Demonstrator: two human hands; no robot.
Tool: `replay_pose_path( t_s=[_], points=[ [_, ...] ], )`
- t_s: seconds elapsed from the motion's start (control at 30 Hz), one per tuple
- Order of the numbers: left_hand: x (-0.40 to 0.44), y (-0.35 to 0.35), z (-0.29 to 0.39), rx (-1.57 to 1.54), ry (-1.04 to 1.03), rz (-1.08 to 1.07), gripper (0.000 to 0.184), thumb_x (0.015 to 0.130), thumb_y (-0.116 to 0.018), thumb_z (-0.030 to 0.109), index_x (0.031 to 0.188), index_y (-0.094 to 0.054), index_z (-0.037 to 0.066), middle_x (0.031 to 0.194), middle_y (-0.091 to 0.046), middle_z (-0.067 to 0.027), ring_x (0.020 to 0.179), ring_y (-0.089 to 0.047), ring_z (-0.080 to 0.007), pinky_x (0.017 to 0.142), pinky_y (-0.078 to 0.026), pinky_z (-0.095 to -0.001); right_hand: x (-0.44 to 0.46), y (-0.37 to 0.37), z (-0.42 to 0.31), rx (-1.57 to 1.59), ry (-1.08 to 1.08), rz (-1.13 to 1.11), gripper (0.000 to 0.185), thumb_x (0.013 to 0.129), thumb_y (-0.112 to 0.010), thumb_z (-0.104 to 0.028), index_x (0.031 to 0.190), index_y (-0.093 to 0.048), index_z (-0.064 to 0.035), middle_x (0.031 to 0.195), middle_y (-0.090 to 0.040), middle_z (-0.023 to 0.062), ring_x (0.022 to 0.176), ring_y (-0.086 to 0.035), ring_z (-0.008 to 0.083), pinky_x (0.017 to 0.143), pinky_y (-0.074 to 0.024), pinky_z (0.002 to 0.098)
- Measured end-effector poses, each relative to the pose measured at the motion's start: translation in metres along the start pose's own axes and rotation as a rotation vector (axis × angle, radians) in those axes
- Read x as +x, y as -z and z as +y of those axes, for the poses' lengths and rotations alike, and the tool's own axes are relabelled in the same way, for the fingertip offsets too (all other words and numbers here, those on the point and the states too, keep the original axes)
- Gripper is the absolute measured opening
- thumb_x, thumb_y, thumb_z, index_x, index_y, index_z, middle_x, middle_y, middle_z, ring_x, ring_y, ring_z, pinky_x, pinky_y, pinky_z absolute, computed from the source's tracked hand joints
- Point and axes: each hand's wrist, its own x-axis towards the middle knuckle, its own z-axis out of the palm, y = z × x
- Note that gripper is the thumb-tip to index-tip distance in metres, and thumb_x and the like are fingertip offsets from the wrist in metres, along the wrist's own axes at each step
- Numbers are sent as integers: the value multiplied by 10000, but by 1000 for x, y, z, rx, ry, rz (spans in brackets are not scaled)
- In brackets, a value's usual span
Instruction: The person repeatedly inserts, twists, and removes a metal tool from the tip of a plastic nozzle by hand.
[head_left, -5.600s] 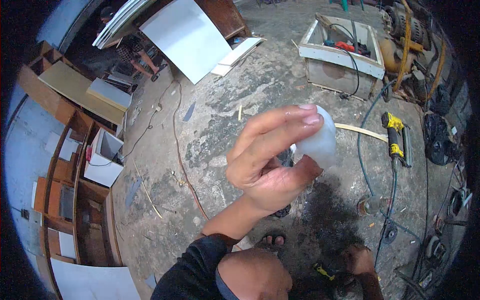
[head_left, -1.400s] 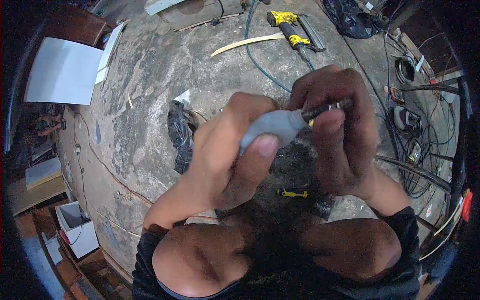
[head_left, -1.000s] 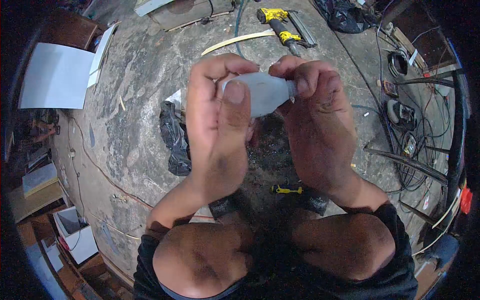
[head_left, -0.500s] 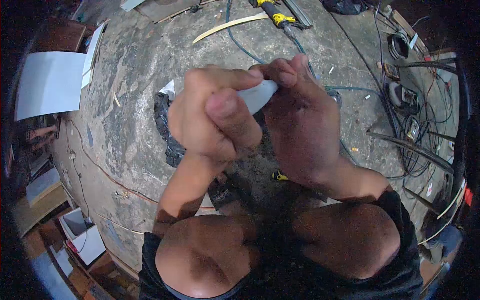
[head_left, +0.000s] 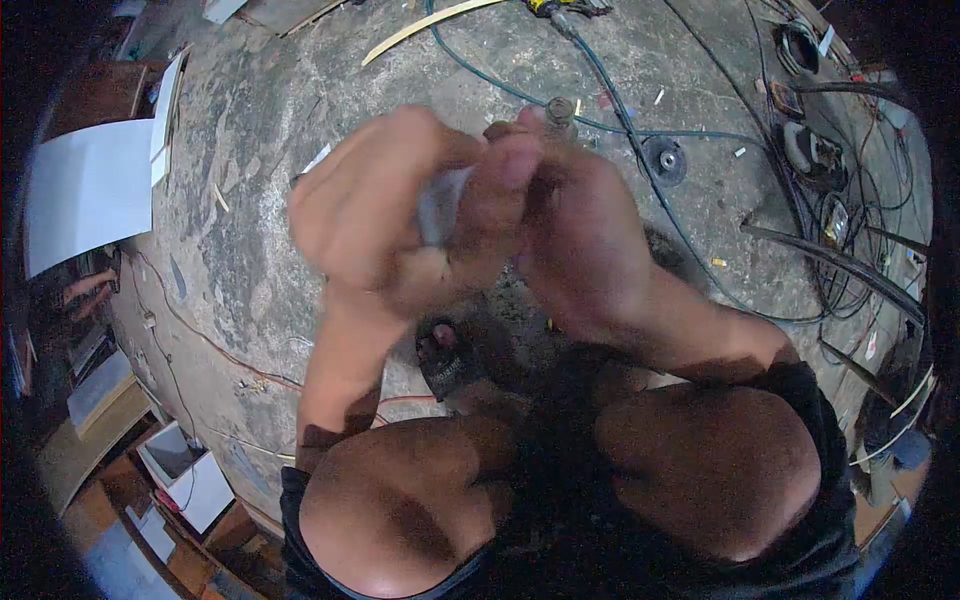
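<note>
Both my hands are raised in front of me above my knees, close together and blurred by motion. My left hand (head_left: 370,210) is curled closed around a pale, whitish piece (head_left: 438,205), of which only a smooth part shows between the fingers. I cannot make out what kind of thing it is. My right hand (head_left: 585,230) is closed, its fingers bent towards the left hand and meeting it. What it grips is hidden. Just past its fingertips shows a small clear round rim (head_left: 560,110); whether the hand holds it, I cannot tell.
A yellow and black power tool (head_left: 565,8) lies at the far edge with a blue-green hose (head_left: 690,133). A dark disc (head_left: 664,160) rests on the concrete floor. Coiled cables (head_left: 850,270) lie right. White boards (head_left: 95,195) and an open white box (head_left: 185,475) stand left.
The pale piece, earlier stretched between both hands' fingertips, now sits mostly inside my left hand. The left hand has turned and moved left. The view has shifted, showing the disc more fully.
</note>
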Motion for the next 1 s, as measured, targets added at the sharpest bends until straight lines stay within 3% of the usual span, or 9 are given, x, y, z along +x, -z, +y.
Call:
replay_pose_path(
  t_s=[0.1,0.3,0.43,0.5,0.63,0.73,0.77,0.9,1.0],
  points=[
    [-2,-13,-10,-333,63,197,487,995,-456,365,608,-499,73,541,-521,-49,638,-602,-250,642,-497,-329,-1,-12,4,-12,89,-59,436,1035,-329,-403,902,-573,-66,841,-592,53,795,-563,171,774,-441,329],
    [11,-19,9,-1428,551,348,541,1018,-328,427,547,-269,167,462,-307,-13,465,-393,-187,832,-493,-414,4,-24,1,78,94,-155,459,1038,-284,-433,864,-542,-94,780,-547,27,777,-506,149,780,-399,332],
    [12,-13,5,-1121,567,165,517,1014,-362,370,550,-315,147,473,-320,-3,454,-402,-171,821,-499,-407,4,-27,-6,144,-38,-122,390,1040,-314,-393,897,-519,-93,807,-523,9,876,-537,175,918,-397,347],
    [7,-18,7,-1010,526,188,490,1006,-424,306,558,-398,111,484,-383,-5,475,-445,-158,796,-507,-395,16,-9,-4,229,-154,-334,400,1033,-323,-402,951,-538,-74,803,-545,12,892,-555,173,907,-408,353],
    [-9,-27,5,-520,279,5,358,945,-558,141,614,-534,7,568,-535,-24,548,-512,-119,646,-461,-296,-2,-29,-10,150,-140,-43,337,978,-354,-324,927,-592,-91,836,-596,36,814,-583,202,816,-471,368],
    [-32,-34,7,-459,273,-161,344,914,-607,114,602,-527,-8,584,-547,-8,550,-495,-99,542,-393,-278,23,39,26,333,-346,-429,334,950,-459,-364,986,-566,-50,892,-597,32,883,-598,155,845,-464,331],
    [-43,-39,7,-514,354,-133,338,903,-610,106,595,-526,-3,566,-533,-26,536,-489,-125,609,-408,-291,20,39,36,284,-333,-242,297,921,-388,-288,915,-603,-83,868,-617,62,830,-605,210,804,-491,369],
    [-72,-48,3,-748,588,40,338,900,-582,81,577,-525,1,536,-528,-65,521,-513,-182,791,-439,-345,11,24,39,91,-338,99,319,967,-426,-352,872,-559,-79,731,-546,-3,697,-534,124,698,-450,287],
    [-55,-46,6,-722,476,162,497,1035,-320,271,569,-368,105,494,-363,-5,492,-456,-162,870,-447,-445,16,11,27,78,-321,107,383,995,-364,-351,782,-545,-91,665,-520,3,657,-497,141,689,-428,326]
  ],
)
